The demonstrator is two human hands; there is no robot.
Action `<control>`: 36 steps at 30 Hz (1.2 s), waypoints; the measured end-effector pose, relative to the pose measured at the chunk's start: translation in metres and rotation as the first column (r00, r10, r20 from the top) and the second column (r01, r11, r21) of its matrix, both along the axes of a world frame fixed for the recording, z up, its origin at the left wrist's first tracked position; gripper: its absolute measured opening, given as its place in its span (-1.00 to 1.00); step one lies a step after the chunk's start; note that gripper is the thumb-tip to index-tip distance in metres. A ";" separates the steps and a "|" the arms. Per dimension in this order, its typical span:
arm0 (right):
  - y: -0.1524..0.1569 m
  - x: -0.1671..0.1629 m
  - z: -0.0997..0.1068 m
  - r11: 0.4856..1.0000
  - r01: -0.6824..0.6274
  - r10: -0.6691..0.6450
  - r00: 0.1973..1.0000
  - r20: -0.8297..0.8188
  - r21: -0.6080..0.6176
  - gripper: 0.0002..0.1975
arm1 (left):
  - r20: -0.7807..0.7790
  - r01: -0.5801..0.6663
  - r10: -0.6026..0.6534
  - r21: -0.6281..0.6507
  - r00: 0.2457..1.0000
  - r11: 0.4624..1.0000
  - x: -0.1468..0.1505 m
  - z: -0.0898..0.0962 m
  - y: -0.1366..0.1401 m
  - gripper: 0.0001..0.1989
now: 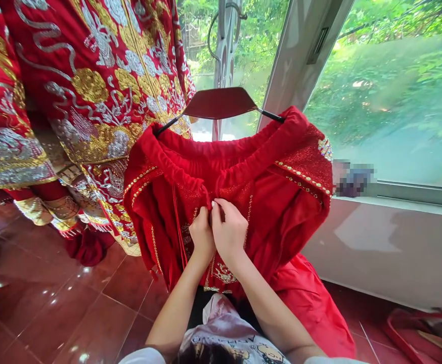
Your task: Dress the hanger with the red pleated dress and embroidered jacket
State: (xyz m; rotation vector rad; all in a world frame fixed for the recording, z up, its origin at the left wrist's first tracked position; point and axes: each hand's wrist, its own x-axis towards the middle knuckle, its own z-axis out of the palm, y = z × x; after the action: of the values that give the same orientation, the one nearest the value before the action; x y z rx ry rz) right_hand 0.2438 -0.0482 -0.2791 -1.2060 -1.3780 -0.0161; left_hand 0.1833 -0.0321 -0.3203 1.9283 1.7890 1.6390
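Observation:
A red velvety garment [266, 217] with a gathered top band [239, 174] hangs in front of me on a hanger [221, 103] with a broad dark-red middle. Bead trim and sparkling embroidery [224, 273] decorate its panels. My left hand [202, 235] and my right hand [229, 227] meet at the front, where the band's two ends come together. Both are closed, their fingertips pinching the red fabric there; the exact bit between them is mostly hidden. Thin red cords [176, 217] hang down just left of my left hand.
Red garments with gold and silver embroidery [92, 86] hang close on the left. Behind the hanger stand a metal rack post [224, 45] and sliding windows [388, 111]. Bright red cloth [312, 303] spreads low on the right, above a tiled floor [73, 313].

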 end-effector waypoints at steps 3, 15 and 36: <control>0.003 0.002 0.008 0.988 0.010 -0.016 0.999 -0.041 -0.152 -0.74 | -0.029 -0.035 0.034 -0.010 0.999 0.999 0.000 -0.001 0.000 -0.91; -0.002 -0.008 0.026 0.927 -0.114 0.070 0.989 -0.134 -0.358 -0.79 | -0.060 0.024 -0.022 0.035 0.998 0.999 -0.001 -0.004 0.003 -0.84; -0.003 -0.015 0.042 0.636 -0.769 0.221 0.107 -0.969 0.060 -0.81 | -0.015 0.017 -0.017 0.046 1.000 0.999 -0.004 -0.019 0.015 -0.78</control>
State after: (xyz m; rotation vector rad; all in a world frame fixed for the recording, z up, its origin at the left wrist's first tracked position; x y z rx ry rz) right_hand 0.2292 -0.0515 -0.2367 -0.7028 -0.5907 1.4802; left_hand 0.1790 -0.0176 -0.3390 1.9740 1.7502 1.6793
